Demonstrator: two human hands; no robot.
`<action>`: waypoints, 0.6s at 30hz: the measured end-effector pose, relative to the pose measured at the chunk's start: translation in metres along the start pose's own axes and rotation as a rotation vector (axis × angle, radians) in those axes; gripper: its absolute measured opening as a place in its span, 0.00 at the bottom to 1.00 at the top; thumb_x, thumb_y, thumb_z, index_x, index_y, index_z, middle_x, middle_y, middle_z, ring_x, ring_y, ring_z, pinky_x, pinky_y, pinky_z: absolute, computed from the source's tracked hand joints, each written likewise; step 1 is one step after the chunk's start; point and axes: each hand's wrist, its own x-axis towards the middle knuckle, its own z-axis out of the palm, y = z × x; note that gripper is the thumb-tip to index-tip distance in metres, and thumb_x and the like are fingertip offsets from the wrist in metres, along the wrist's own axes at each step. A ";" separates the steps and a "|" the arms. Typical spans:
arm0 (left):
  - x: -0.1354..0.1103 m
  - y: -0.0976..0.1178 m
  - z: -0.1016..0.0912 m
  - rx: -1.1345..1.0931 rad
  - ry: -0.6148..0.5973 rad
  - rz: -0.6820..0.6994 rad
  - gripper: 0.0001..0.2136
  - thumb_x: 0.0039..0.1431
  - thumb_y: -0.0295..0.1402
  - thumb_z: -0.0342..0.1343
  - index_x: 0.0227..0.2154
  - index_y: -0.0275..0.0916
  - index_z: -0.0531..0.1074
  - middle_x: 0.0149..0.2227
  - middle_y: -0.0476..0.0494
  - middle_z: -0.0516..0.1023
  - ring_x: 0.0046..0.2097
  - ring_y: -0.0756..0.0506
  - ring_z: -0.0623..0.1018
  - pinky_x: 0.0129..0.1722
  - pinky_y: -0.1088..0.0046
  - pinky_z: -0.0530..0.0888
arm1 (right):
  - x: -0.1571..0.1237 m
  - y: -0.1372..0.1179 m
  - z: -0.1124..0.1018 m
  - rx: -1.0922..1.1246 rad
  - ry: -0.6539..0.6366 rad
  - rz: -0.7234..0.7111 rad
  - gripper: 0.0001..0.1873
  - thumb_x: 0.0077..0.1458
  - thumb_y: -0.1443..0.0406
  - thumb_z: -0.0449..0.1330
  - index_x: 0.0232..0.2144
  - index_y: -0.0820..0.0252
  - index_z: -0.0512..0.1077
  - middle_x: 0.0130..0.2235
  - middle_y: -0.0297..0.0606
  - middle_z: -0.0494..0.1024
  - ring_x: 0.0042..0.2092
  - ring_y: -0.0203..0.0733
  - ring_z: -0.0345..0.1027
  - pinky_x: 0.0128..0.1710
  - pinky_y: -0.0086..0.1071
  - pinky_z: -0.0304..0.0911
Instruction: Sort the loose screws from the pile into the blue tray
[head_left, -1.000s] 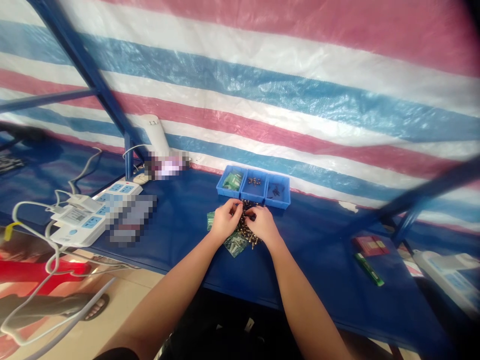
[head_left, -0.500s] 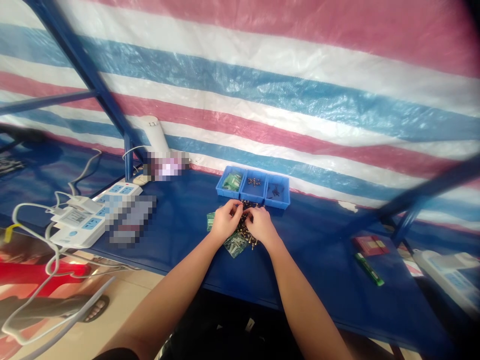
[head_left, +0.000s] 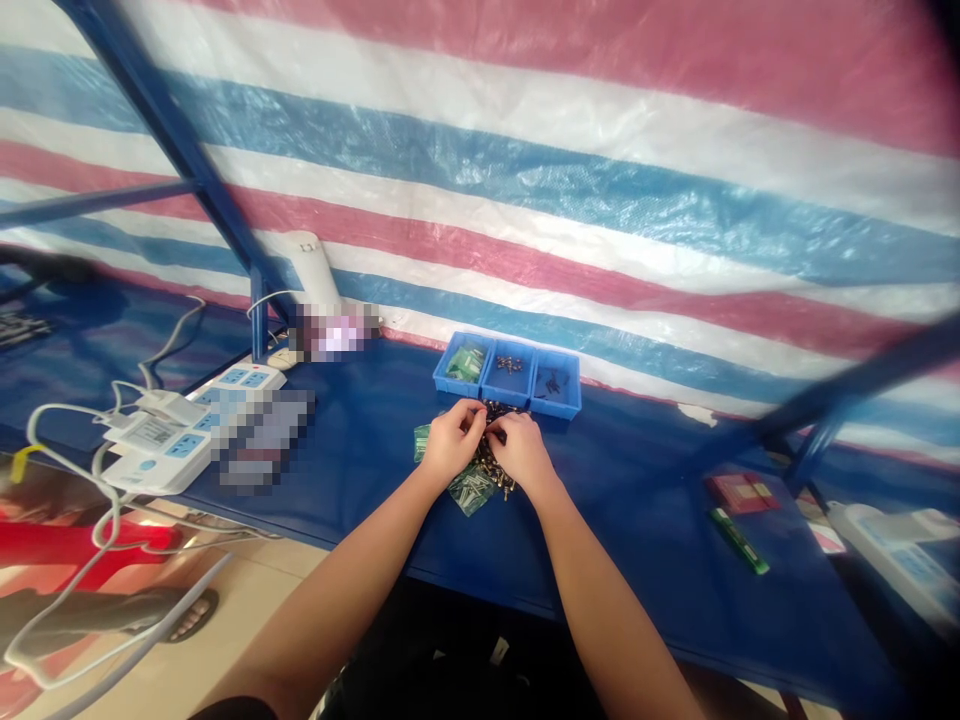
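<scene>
little has moved since a second ago: the fingers of our right hand (head_left: 519,447) have edged in very slightly toward our left hand (head_left: 454,440), which stays where it was. behind everything hangs a big sheet (head_left: 525,150) striped in red, white and blue, and in front of it is our dark blue worktop (head_left: 360,430). at our left a white power strip (head_left: 176,465) lies with plugs and cables on it, and a white cylinder (head_left: 315,270) is near the sheet. beyond our hands three blue trays sit side by side: the left tray (head_left: 454,386) holds green packets (head_left: 466,360), the middle tray (head_left: 510,382) small metal pieces, the right tray (head_left: 555,407) some slim dark pieces. well apart, at our right, lie a red box (head_left: 742,492) and a narrow green box (head_left: 739,540). both hands are low over a pile of small brass-coloured and dark pieces (head_left: 495,472), just in front of the middle tray. our left thumb and forefinger seem to meet, and our right fingers are bent over the pile; we cannot tell whether either pinches a piece. just below the left hand, beside the pile, a clear packet (head_left: 472,490) shows slim silvery pieces.
</scene>
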 end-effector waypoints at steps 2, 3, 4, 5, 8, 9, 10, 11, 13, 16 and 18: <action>0.000 0.000 0.000 0.000 0.000 -0.004 0.10 0.63 0.39 0.50 0.39 0.40 0.72 0.23 0.53 0.71 0.25 0.52 0.71 0.29 0.77 0.66 | 0.000 -0.001 -0.001 0.010 0.013 -0.024 0.09 0.55 0.70 0.58 0.35 0.53 0.76 0.40 0.36 0.79 0.45 0.46 0.66 0.46 0.37 0.57; 0.000 0.000 0.000 0.000 0.001 -0.005 0.10 0.63 0.39 0.50 0.39 0.40 0.72 0.23 0.53 0.71 0.25 0.52 0.71 0.29 0.77 0.66 | -0.001 -0.002 -0.002 0.016 0.017 -0.036 0.10 0.55 0.70 0.58 0.37 0.53 0.76 0.40 0.35 0.79 0.45 0.46 0.66 0.46 0.37 0.57; 0.000 0.000 0.000 -0.002 0.002 -0.005 0.10 0.63 0.38 0.50 0.39 0.40 0.72 0.23 0.53 0.71 0.25 0.52 0.71 0.29 0.77 0.66 | -0.001 -0.002 -0.002 0.021 0.016 -0.046 0.11 0.55 0.71 0.57 0.37 0.52 0.76 0.40 0.35 0.79 0.45 0.46 0.66 0.45 0.36 0.57; 0.000 -0.001 0.000 -0.004 0.003 -0.004 0.09 0.63 0.38 0.50 0.39 0.40 0.72 0.23 0.53 0.70 0.25 0.52 0.71 0.29 0.77 0.66 | -0.001 -0.003 -0.003 0.021 0.014 -0.053 0.12 0.55 0.71 0.57 0.38 0.52 0.75 0.40 0.34 0.79 0.45 0.46 0.66 0.45 0.36 0.57; 0.000 -0.001 0.000 -0.009 0.002 -0.001 0.09 0.63 0.38 0.50 0.39 0.40 0.72 0.23 0.54 0.70 0.25 0.52 0.71 0.29 0.78 0.66 | -0.001 -0.004 -0.004 -0.001 0.016 -0.045 0.11 0.55 0.70 0.58 0.39 0.52 0.76 0.39 0.35 0.79 0.44 0.46 0.66 0.45 0.36 0.57; 0.000 -0.001 0.000 -0.009 0.002 -0.001 0.09 0.63 0.38 0.50 0.39 0.40 0.72 0.22 0.54 0.70 0.25 0.52 0.71 0.29 0.78 0.66 | -0.001 -0.004 -0.004 -0.014 0.024 -0.036 0.12 0.55 0.70 0.58 0.40 0.52 0.75 0.39 0.36 0.79 0.44 0.47 0.66 0.45 0.37 0.57; 0.000 -0.001 0.000 -0.009 0.002 -0.001 0.10 0.63 0.38 0.50 0.39 0.40 0.72 0.22 0.54 0.69 0.25 0.52 0.70 0.29 0.77 0.66 | -0.002 -0.004 -0.005 -0.024 0.030 -0.026 0.12 0.55 0.69 0.58 0.41 0.53 0.75 0.40 0.37 0.79 0.44 0.47 0.66 0.45 0.37 0.57; 0.000 -0.001 0.000 -0.008 0.002 -0.001 0.10 0.63 0.38 0.50 0.39 0.40 0.72 0.22 0.54 0.69 0.25 0.52 0.70 0.28 0.77 0.66 | -0.002 -0.004 -0.005 -0.029 0.032 -0.017 0.13 0.55 0.69 0.58 0.42 0.53 0.75 0.41 0.38 0.79 0.44 0.47 0.66 0.45 0.37 0.57; 0.000 -0.001 0.000 -0.006 0.002 -0.002 0.10 0.63 0.39 0.50 0.39 0.40 0.72 0.22 0.54 0.69 0.25 0.52 0.70 0.28 0.77 0.66 | -0.002 -0.004 -0.005 -0.028 0.019 -0.009 0.14 0.55 0.69 0.57 0.44 0.53 0.75 0.41 0.38 0.79 0.44 0.47 0.66 0.45 0.37 0.57; 0.000 -0.001 0.000 -0.006 -0.001 0.001 0.10 0.63 0.39 0.50 0.39 0.40 0.72 0.22 0.54 0.69 0.25 0.52 0.70 0.28 0.77 0.66 | -0.001 -0.004 -0.006 -0.020 0.007 -0.013 0.14 0.55 0.70 0.57 0.42 0.53 0.75 0.39 0.37 0.79 0.43 0.46 0.66 0.45 0.36 0.58; 0.000 -0.001 0.000 -0.008 -0.001 0.003 0.10 0.63 0.39 0.50 0.39 0.40 0.72 0.22 0.54 0.69 0.25 0.52 0.70 0.29 0.77 0.66 | -0.001 -0.004 -0.007 -0.016 0.018 -0.017 0.14 0.55 0.70 0.56 0.42 0.53 0.75 0.38 0.37 0.79 0.43 0.46 0.67 0.44 0.36 0.58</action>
